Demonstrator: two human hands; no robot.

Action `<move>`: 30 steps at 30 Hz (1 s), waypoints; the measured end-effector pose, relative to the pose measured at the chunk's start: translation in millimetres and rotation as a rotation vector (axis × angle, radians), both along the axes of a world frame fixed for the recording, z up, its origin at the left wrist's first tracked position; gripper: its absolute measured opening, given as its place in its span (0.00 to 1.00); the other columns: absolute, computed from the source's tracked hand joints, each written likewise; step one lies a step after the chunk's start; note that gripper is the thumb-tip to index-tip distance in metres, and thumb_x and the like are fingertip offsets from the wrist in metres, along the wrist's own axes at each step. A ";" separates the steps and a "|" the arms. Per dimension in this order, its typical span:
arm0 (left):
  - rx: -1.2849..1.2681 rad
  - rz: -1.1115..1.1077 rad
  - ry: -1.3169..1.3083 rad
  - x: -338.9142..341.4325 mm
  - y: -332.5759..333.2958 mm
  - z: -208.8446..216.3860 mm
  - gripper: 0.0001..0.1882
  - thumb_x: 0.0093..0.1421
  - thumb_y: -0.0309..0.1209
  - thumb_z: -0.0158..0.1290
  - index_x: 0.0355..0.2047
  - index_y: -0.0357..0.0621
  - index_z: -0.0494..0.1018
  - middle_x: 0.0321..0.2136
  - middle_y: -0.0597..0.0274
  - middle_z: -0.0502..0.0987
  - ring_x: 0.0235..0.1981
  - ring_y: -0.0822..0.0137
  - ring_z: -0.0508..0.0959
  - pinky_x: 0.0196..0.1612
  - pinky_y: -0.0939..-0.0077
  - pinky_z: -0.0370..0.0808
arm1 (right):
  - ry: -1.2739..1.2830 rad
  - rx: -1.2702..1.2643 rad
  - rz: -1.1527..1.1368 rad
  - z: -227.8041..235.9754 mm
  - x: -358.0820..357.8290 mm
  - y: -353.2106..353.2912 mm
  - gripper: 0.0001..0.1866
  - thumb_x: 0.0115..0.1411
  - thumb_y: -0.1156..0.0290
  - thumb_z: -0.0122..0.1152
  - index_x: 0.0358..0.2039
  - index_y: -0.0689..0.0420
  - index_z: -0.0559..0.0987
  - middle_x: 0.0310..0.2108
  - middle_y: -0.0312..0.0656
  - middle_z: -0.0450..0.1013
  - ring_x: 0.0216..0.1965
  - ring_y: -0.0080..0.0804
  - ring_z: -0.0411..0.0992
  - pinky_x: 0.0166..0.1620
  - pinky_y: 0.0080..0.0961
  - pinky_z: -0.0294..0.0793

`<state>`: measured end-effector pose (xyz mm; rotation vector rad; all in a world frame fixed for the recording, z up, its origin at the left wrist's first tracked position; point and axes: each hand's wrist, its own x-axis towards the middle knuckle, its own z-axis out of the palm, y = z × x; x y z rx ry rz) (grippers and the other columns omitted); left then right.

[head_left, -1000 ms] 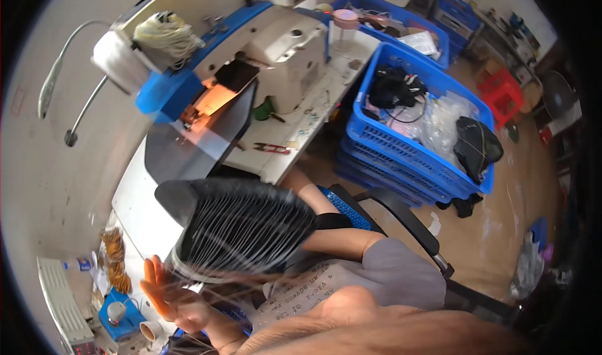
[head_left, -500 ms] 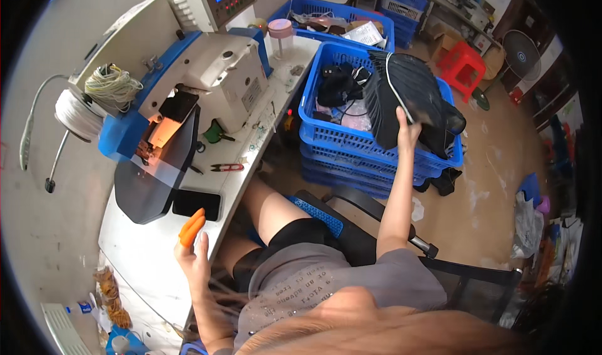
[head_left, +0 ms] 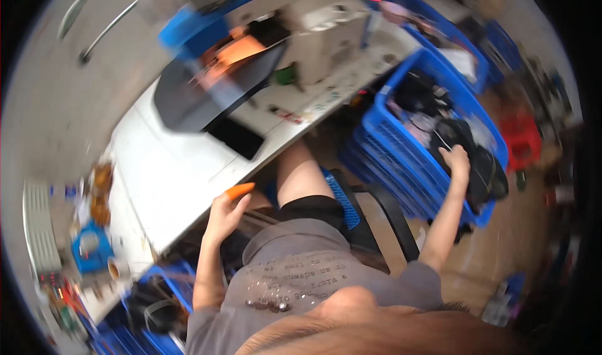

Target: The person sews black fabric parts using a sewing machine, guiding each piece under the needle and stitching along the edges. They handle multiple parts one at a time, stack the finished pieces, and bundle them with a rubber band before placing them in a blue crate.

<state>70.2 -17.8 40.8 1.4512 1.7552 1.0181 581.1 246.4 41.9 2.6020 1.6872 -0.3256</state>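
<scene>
My right hand is at the blue plastic crate on my right. Its fingers close on a bundle of flat black pieces with a thin white cord around it; the bundle lies in the crate against its near right side. My left hand is held over my lap, beside the table's front edge, with nothing in it. Orange covers sit on its fingers, and the thumb stands apart. Motion blurs the picture.
A sewing machine with a dark grey work plate stands on the white table. A black phone and red-handled thread snips lie there. Another blue crate holds black items at lower left. A red stool stands beyond the right crate.
The view has swung left, showing more of the table's left end and another crate. My right hand has lowered the black bundle into the crate. My left hand has tilted, its fingers now pointing right.
</scene>
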 end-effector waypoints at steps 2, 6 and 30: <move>-0.126 -0.027 0.035 -1.6 -10.8 3.8 0.17 0.60 0.30 0.53 0.48 0.36 0.74 0.41 0.49 0.79 0.42 0.59 0.79 0.49 0.71 0.72 | 0.155 0.151 0.307 9.1 -30.3 -2.5 0.30 0.53 0.56 0.65 0.49 0.65 0.75 0.50 0.57 0.72 0.52 0.51 0.71 0.55 0.37 0.70; -0.233 -0.197 0.089 1.9 -31.5 5.9 0.22 0.61 0.36 0.52 0.54 0.40 0.70 0.47 0.45 0.75 0.49 0.50 0.74 0.53 0.64 0.69 | 0.571 0.035 0.976 19.4 -157.2 -6.8 0.30 0.54 0.61 0.64 0.52 0.67 0.72 0.51 0.58 0.71 0.54 0.50 0.69 0.57 0.35 0.67; -0.237 2.092 0.739 58.1 -464.4 36.4 0.19 0.54 0.38 0.58 0.44 0.41 0.77 0.40 0.46 0.79 0.43 0.52 0.79 0.47 0.66 0.74 | 0.793 -0.735 2.288 -37.5 -493.9 -233.4 0.18 0.56 0.69 0.61 0.46 0.63 0.77 0.42 0.52 0.76 0.42 0.42 0.76 0.48 0.32 0.74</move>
